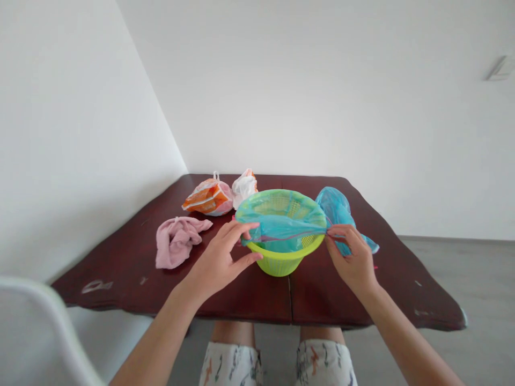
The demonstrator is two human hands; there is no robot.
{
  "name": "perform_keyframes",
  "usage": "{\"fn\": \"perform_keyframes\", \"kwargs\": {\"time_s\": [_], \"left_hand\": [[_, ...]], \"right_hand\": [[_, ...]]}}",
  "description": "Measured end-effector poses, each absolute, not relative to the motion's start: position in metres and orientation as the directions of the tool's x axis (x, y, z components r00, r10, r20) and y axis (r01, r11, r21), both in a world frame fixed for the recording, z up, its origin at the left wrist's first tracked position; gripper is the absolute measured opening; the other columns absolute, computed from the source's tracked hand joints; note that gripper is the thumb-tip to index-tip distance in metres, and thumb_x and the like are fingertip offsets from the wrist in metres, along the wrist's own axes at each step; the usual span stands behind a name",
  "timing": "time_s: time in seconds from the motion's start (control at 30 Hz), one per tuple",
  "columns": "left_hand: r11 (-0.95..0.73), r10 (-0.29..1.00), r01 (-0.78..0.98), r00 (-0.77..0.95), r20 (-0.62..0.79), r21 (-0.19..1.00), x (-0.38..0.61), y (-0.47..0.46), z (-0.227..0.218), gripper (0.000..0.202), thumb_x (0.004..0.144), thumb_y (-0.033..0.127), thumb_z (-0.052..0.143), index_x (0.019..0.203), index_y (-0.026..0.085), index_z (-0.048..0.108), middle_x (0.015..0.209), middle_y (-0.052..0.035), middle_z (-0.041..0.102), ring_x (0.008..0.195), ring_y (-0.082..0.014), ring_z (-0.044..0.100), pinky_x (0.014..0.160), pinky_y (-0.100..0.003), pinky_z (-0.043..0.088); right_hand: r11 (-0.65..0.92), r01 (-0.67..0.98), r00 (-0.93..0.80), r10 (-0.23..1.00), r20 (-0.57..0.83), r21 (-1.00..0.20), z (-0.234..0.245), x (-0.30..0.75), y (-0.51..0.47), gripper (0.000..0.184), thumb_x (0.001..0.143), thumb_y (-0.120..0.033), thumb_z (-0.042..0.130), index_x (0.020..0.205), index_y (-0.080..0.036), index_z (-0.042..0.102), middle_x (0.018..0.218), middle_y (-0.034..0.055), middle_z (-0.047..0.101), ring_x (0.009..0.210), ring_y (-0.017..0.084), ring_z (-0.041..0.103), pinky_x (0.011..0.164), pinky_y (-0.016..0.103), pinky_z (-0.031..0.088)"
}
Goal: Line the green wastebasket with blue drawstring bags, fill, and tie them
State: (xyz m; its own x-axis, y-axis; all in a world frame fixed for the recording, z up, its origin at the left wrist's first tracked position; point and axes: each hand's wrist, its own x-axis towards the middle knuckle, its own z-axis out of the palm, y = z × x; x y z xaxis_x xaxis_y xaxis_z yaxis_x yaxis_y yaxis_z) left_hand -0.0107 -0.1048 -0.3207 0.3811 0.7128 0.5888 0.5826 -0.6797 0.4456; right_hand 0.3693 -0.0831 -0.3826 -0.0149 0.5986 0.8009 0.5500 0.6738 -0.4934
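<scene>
A blue plastic bag point(284, 227) lies across the opening of a yellow-green plastic basket point(277, 264) and partly down inside it. My left hand point(225, 252) is at the basket's left rim, thumb and fingers spread apart. Its fingertips touch the bag's left end, and the thumb is near the rim's outside. On the right, my right hand point(352, 254) pinches the bag's gathered edge between thumb and fingers, drawing it out past the rim. A purplish line runs along this stretched edge. More crumpled blue plastic point(333, 206) lies behind my right hand; whether it joins the bag is unclear.
The dark red table point(249, 300) has a seam down its middle. A pink cloth point(179, 241) lies crumpled at left. Behind it sit an orange-and-white plastic bag point(210, 197) and a white bag point(244, 187). A white curved object point(44, 300) is at the lower left.
</scene>
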Motion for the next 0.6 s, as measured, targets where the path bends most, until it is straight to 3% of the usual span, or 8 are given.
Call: {"fn": "perform_keyframes", "kwargs": {"time_s": [0.1, 0.2, 0.33, 0.5, 0.6], "left_hand": [[-0.667, 0.722, 0.577, 0.346, 0.599, 0.472, -0.010, -0.102, -0.322, 0.037, 0.113, 0.032, 0.085, 0.149, 0.030, 0.076, 0.107, -0.0007, 0.071, 0.091, -0.0192, 0.070, 0.088, -0.034, 0.063], [-0.688, 0.697, 0.573, 0.352, 0.625, 0.445, -0.010, -0.101, -0.327, 0.013, 0.113, 0.023, 0.082, 0.126, 0.027, 0.083, 0.103, -0.0012, 0.073, 0.091, -0.0186, 0.073, 0.086, -0.032, 0.063], [-0.758, 0.608, 0.504, 0.313, 0.730, 0.414, -0.007, -0.101, -0.340, 0.014, 0.113, 0.012, 0.078, 0.107, 0.025, 0.077, 0.101, -0.0027, 0.075, 0.093, -0.0187, 0.074, 0.085, -0.031, 0.061], [-0.773, 0.614, 0.445, 0.352, 0.706, 0.451, -0.006, -0.098, -0.363, 0.016, 0.114, 0.010, 0.073, 0.109, 0.025, 0.073, 0.105, -0.0035, 0.074, 0.096, -0.0185, 0.074, 0.087, -0.029, 0.061], [-0.755, 0.643, 0.488, 0.425, 0.636, 0.438, -0.013, -0.098, -0.377, 0.014, 0.115, 0.011, 0.073, 0.112, 0.025, 0.075, 0.111, -0.0046, 0.075, 0.101, -0.0191, 0.076, 0.092, -0.031, 0.062]], "right_hand": [[0.696, 0.541, -0.077, 0.600, 0.796, -0.472, -0.386, 0.368, -0.087, 0.016, 0.110, -0.013, 0.073, 0.113, -0.028, 0.072, 0.118, 0.0076, 0.079, 0.106, 0.027, 0.082, 0.091, 0.042, 0.072], [0.711, 0.541, -0.157, 0.609, 0.777, -0.449, -0.391, 0.369, -0.093, 0.017, 0.109, -0.012, 0.073, 0.114, -0.029, 0.072, 0.127, 0.0093, 0.078, 0.115, 0.028, 0.082, 0.101, 0.045, 0.070], [0.734, 0.498, -0.233, 0.627, 0.744, -0.462, -0.395, 0.371, -0.100, 0.020, 0.109, -0.011, 0.073, 0.116, -0.029, 0.076, 0.140, 0.0118, 0.075, 0.124, 0.029, 0.081, 0.106, 0.047, 0.071], [0.736, 0.448, -0.308, 0.659, 0.686, -0.507, -0.400, 0.372, -0.098, 0.023, 0.109, -0.010, 0.071, 0.115, -0.029, 0.081, 0.153, 0.0126, 0.068, 0.124, 0.028, 0.083, 0.105, 0.047, 0.073], [0.724, 0.506, -0.336, 0.666, 0.666, -0.469, -0.403, 0.378, -0.097, 0.025, 0.109, -0.010, 0.070, 0.118, -0.030, 0.083, 0.152, 0.0126, 0.068, 0.124, 0.029, 0.082, 0.104, 0.048, 0.073]]}}
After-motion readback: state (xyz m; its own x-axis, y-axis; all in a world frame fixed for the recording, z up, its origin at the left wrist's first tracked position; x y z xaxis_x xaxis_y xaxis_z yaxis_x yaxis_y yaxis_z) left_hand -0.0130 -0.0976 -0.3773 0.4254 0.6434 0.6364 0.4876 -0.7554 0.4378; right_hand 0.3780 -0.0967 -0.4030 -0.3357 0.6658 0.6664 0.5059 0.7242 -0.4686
